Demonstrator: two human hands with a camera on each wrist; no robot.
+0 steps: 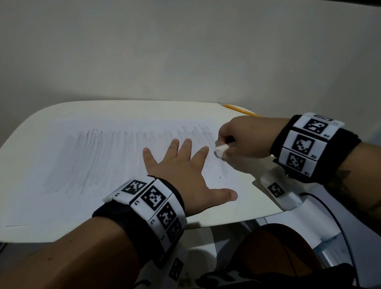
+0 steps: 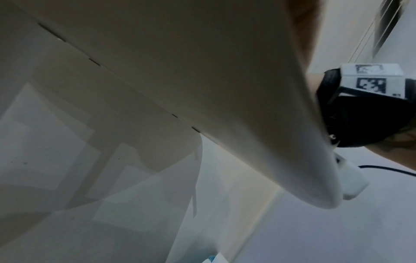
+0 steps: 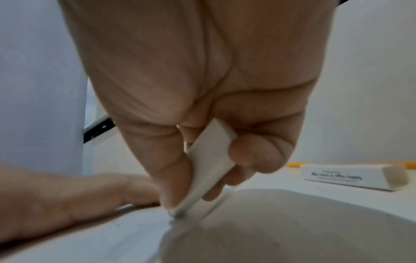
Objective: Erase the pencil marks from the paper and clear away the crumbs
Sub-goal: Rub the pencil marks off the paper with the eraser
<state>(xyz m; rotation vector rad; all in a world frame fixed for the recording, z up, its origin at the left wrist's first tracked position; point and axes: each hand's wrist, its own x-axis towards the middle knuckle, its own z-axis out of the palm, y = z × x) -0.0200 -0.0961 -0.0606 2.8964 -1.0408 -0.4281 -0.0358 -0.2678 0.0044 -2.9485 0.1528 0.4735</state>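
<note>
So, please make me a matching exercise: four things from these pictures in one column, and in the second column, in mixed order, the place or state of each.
Things:
1. left hand
2. eraser
3. pencil
4. eraser sleeve

Places or states:
A. lies yellow at the far right edge of the desk
B. lies empty on the desk, in front of the pencil in the right wrist view
C. lies flat with fingers spread on the paper
D. pinched in the right hand, its tip on the paper

Pairs: 1-C, 2-D, 3-A, 4-B
</note>
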